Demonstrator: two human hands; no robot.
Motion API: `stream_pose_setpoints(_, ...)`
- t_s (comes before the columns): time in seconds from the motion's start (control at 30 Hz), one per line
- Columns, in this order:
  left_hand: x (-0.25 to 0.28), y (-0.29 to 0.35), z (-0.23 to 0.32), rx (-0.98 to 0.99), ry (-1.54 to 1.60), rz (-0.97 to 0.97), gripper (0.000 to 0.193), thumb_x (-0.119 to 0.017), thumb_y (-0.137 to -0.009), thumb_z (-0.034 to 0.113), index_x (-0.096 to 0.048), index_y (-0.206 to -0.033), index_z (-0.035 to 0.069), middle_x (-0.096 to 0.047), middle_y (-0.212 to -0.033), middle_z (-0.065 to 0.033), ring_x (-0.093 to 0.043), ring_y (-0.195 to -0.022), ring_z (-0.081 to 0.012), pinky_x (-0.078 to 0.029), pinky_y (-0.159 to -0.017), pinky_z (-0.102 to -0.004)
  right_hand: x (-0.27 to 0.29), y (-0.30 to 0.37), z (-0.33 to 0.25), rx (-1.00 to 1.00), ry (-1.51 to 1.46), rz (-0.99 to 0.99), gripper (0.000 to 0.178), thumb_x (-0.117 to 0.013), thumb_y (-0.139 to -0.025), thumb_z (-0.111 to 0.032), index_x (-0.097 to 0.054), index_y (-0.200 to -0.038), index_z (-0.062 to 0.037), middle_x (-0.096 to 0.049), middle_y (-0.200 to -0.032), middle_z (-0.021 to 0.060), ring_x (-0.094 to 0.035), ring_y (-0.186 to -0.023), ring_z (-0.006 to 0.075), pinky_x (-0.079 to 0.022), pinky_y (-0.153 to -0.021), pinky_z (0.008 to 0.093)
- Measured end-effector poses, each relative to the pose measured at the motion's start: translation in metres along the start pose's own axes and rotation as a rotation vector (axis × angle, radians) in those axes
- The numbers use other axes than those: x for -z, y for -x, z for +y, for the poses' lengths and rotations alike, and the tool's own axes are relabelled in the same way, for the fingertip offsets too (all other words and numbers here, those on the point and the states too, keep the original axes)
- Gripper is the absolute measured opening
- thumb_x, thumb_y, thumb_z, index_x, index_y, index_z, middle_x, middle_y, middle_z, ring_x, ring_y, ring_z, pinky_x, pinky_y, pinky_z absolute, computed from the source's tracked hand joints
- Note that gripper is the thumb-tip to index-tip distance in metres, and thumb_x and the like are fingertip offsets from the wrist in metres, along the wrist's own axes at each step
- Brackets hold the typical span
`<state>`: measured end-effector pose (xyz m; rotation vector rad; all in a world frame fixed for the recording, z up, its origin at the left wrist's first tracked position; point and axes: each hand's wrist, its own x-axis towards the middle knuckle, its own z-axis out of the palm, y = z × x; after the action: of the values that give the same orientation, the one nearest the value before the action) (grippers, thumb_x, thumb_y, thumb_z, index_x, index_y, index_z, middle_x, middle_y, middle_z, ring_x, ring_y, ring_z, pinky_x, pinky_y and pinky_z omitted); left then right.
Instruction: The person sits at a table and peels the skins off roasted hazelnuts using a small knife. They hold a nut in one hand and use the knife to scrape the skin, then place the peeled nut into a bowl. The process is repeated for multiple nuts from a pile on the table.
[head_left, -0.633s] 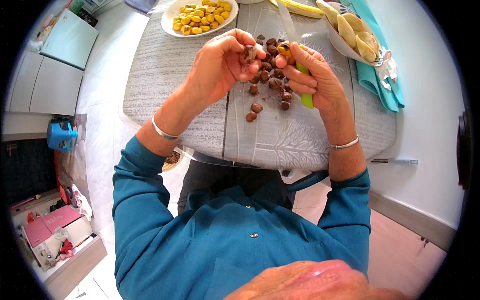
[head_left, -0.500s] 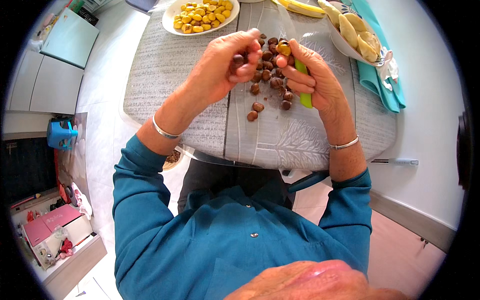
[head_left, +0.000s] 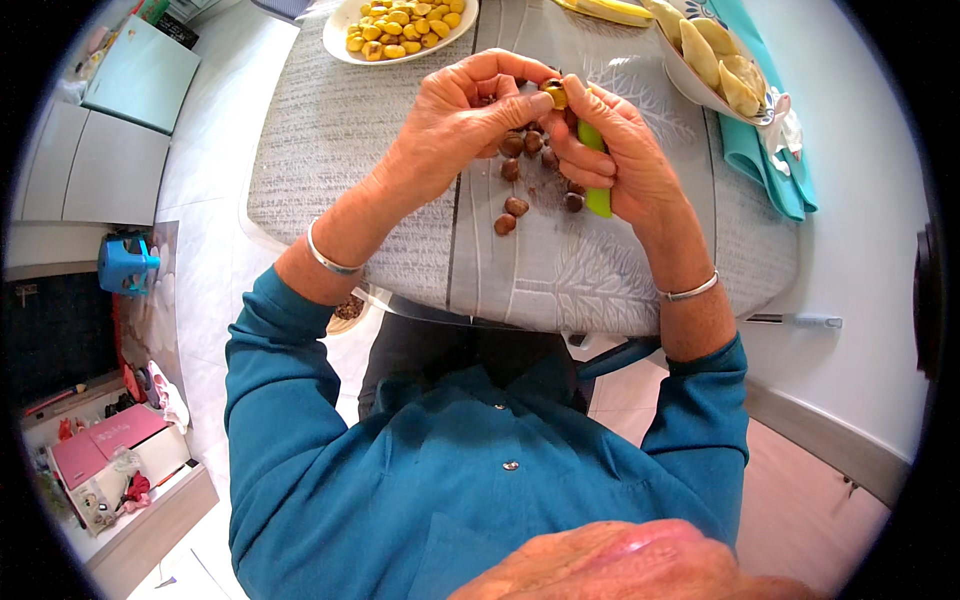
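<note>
My left hand (head_left: 455, 120) pinches a half-peeled chestnut (head_left: 554, 94) between thumb and forefinger; its yellow flesh shows next to dark shell. Against the chestnut's other side presses the thumb of my right hand (head_left: 625, 140). The right fingers wrap round a green-handled knife (head_left: 598, 170), whose blade I cannot make out. Under and below both hands, several brown chestnuts (head_left: 511, 170) lie loose on the table, partly covered by the fingers. What the curled left fingers may hold in the palm is hidden.
A white plate (head_left: 333, 40) of peeled yellow chestnuts stands at the far left of the grey patterned table (head_left: 350, 170). Far right are a bowl (head_left: 690, 90) of pale folded pastries, a banana (head_left: 610, 10), a turquoise cloth (head_left: 755, 165) and a crumpled white tissue (head_left: 785, 135).
My left hand has moved right, and its thumb and forefinger have closed on the half-peeled chestnut that the right hand held. The right hand has shifted slightly left, still with the green-handled knife.
</note>
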<state>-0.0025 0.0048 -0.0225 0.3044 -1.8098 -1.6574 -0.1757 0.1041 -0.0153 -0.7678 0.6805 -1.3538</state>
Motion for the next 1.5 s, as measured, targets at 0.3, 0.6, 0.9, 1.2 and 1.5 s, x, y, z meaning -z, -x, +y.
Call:
stream_pose_setpoints(0.3,-0.003,0.0,0.005,0.05,-0.023,0.034,0.027,-0.059,-0.099,0.021,-0.064,-0.12,0.006,-0.054,-0.072,0.0047,-0.039,-0.056,-0.0005,-0.029,-0.048,-0.0158,-0.005,0.003,-0.004,0.032,0.141,0.043,0.032,-0.057,-0.1,-0.031,-0.064,-0.096,0.0001,-0.06,-0.068,0.0011,-0.038,-0.043,-0.0004,-0.03,-0.037,0.0148)
stream_pose_setpoints(0.6,0.001,-0.001,0.009,0.104,0.072,-0.133,0.032,-0.051,-0.103,0.026,-0.06,-0.123,0.004,-0.056,-0.079,0.0027,-0.038,-0.055,-0.0012,-0.03,-0.048,-0.0157,0.004,0.008,-0.019,0.24,0.375,0.167,0.041,-0.052,-0.101,-0.042,-0.061,-0.114,-0.0035,-0.058,-0.078,-0.001,-0.036,-0.046,-0.001,-0.027,-0.039,0.0149)
stream_pose_setpoints(0.9,0.024,-0.017,0.001,0.138,0.269,-0.005,0.019,-0.055,-0.1,0.02,-0.058,-0.11,0.003,-0.059,-0.083,-0.0015,-0.042,-0.053,-0.0034,-0.032,-0.045,-0.0173,-0.008,0.006,-0.023,0.241,0.436,0.294,0.035,-0.053,-0.101,-0.035,-0.059,-0.097,-0.0005,-0.057,-0.067,0.0016,-0.037,-0.041,0.0024,-0.027,-0.036,0.0191)
stream_pose_setpoints(1.2,0.015,0.086,0.015,0.197,0.101,0.216,0.027,-0.061,-0.096,0.015,-0.06,-0.12,0.001,-0.067,-0.096,-0.0083,-0.051,-0.063,-0.0038,-0.04,-0.051,-0.0153,-0.015,0.065,-0.012,0.363,0.711,0.171,0.034,-0.056,-0.099,-0.033,-0.06,-0.113,-0.0018,-0.061,-0.079,0.0029,-0.043,-0.049,0.0014,-0.032,-0.039,0.0173)
stream_pose_setpoints(1.5,-0.027,0.138,0.014,-0.096,-0.939,0.149,0.02,-0.069,-0.089,0.013,-0.069,-0.106,0.004,-0.068,-0.088,-0.0109,-0.063,-0.07,-0.0175,-0.053,-0.065,-0.0283,-0.095,0.176,0.091,0.164,0.637,0.52,0.027,-0.053,-0.101,-0.014,-0.051,-0.125,-0.0024,-0.058,-0.075,0.0016,-0.047,-0.05,0.0024,-0.036,-0.041,0.0194)
